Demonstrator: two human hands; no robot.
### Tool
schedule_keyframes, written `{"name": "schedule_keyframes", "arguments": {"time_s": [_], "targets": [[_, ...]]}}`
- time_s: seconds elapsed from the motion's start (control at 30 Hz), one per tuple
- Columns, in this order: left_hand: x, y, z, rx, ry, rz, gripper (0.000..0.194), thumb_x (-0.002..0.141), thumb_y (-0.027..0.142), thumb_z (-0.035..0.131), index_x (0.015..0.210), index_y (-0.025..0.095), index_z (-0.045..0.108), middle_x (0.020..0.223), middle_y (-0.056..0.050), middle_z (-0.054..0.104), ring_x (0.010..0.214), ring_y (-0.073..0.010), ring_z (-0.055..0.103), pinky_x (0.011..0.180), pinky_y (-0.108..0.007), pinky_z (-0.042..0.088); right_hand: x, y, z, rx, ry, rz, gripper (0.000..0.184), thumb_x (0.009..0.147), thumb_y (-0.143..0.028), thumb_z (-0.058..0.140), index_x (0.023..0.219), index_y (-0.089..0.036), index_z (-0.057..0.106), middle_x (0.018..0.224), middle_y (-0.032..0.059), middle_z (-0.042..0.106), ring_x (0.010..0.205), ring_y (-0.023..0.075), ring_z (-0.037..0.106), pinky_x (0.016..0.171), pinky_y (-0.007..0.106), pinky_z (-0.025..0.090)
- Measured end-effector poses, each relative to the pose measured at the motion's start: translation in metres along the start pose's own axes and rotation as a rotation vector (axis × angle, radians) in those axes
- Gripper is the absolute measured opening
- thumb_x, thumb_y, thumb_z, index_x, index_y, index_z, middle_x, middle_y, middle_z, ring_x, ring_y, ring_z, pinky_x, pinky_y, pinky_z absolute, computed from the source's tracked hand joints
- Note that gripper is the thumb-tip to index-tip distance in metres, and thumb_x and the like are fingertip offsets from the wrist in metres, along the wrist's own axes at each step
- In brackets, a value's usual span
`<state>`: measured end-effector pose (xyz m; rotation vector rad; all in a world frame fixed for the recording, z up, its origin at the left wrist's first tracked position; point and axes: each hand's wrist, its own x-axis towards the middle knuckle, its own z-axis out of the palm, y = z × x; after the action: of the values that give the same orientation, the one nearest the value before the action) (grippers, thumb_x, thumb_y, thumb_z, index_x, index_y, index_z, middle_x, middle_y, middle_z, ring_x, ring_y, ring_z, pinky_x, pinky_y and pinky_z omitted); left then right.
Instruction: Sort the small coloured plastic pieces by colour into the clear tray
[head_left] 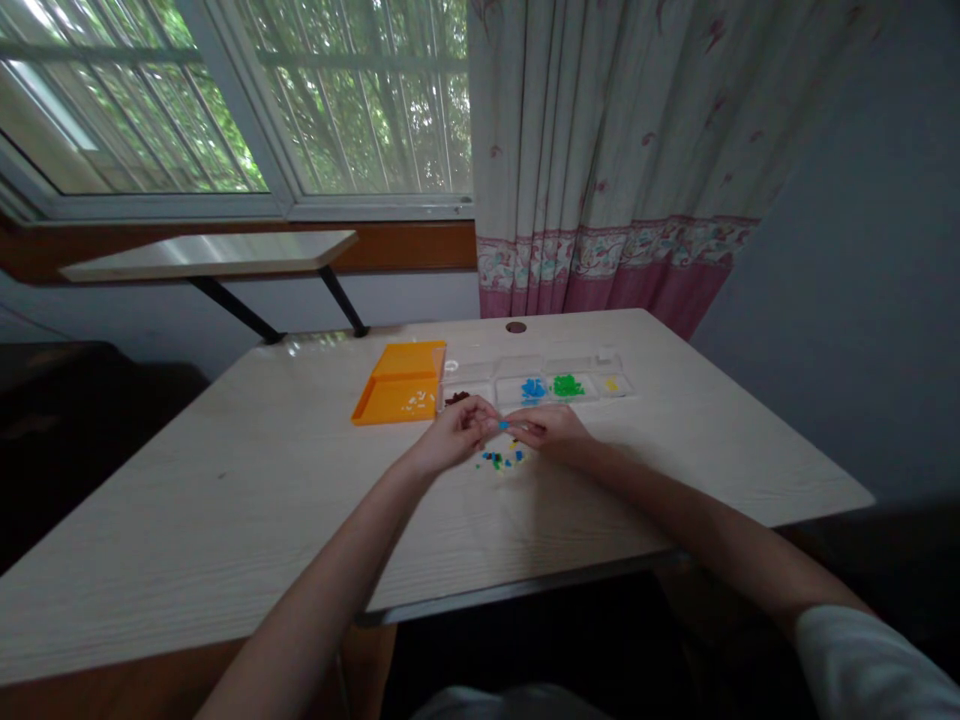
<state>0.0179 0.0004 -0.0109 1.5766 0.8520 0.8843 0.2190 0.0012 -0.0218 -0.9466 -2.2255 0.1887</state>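
My left hand (466,430) and my right hand (549,430) meet at the fingertips above the table. Pinched between them is a small blue piece (503,425), too small to name more exactly. Just below it on the tabletop lies a loose scatter of small pieces (496,461) in blue, green, yellow and dark colours. Behind my hands, clear boxes hold sorted pieces: dark brown pieces (457,397) partly behind my left hand, blue pieces (533,389), green pieces (568,385) and a few yellow pieces (612,384).
An open orange case (394,398) with white pieces (417,402) lies left of the clear boxes. The wooden table (270,480) carries a raised shelf (217,253) on black supports at the back left. A curtain (600,180) and a window stand behind.
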Motion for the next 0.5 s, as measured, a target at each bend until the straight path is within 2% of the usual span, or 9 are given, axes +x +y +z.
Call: {"name": "schedule_keyframes", "arguments": {"time_s": [0.1,0.2,0.27,0.33,0.5], "targets": [[-0.005,0.011,-0.014,0.278,-0.08,-0.01,0.03,0.072,0.041,0.059,0.068,0.012,0.052,0.057,0.004,0.045,0.051,-0.0053,0.039,0.047,-0.017,0.028,0.002,0.004,-0.009,-0.042,0.132,0.017,0.029,0.082,-0.038,0.05,0.09,-0.019,0.07,0.051,-0.0008,0.057,0.046,0.008,0.047,0.052,0.018,0.037],[-0.01,0.017,-0.023,0.436,-0.274,-0.076,0.029,0.071,0.039,0.06,0.065,0.011,0.056,0.056,0.003,0.047,0.052,-0.0063,0.039,0.048,-0.018,0.029,0.003,0.01,-0.018,-0.104,0.276,0.064,0.03,0.082,-0.039,0.05,0.089,-0.019,0.07,0.048,-0.0009,0.054,0.045,0.0084,0.045,0.052,0.019,0.038],[-0.012,0.019,-0.024,0.473,-0.375,-0.116,0.027,0.069,0.038,0.061,0.068,0.011,0.059,0.056,0.003,0.048,0.052,-0.0065,0.04,0.048,-0.017,0.03,0.003,0.013,-0.022,-0.129,0.309,0.084,0.029,0.082,-0.039,0.05,0.09,-0.02,0.07,0.05,-0.001,0.055,0.046,0.0084,0.046,0.053,0.019,0.038],[-0.014,0.021,-0.022,0.493,-0.409,-0.13,0.025,0.068,0.036,0.063,0.071,0.011,0.06,0.057,0.003,0.049,0.053,-0.0067,0.041,0.049,-0.017,0.032,0.003,0.015,-0.024,-0.147,0.299,0.081,0.028,0.082,-0.039,0.05,0.092,-0.021,0.07,0.05,-0.0014,0.055,0.047,0.0084,0.046,0.054,0.019,0.038],[-0.014,0.019,-0.021,0.526,-0.4,-0.119,0.019,0.069,0.029,0.06,0.075,0.011,0.063,0.062,0.001,0.055,0.056,-0.0078,0.046,0.052,-0.017,0.036,0.003,0.015,-0.024,-0.163,0.281,0.053,0.028,0.083,-0.038,0.049,0.091,-0.021,0.069,0.05,-0.0019,0.055,0.046,0.0077,0.045,0.055,0.019,0.037]]}}
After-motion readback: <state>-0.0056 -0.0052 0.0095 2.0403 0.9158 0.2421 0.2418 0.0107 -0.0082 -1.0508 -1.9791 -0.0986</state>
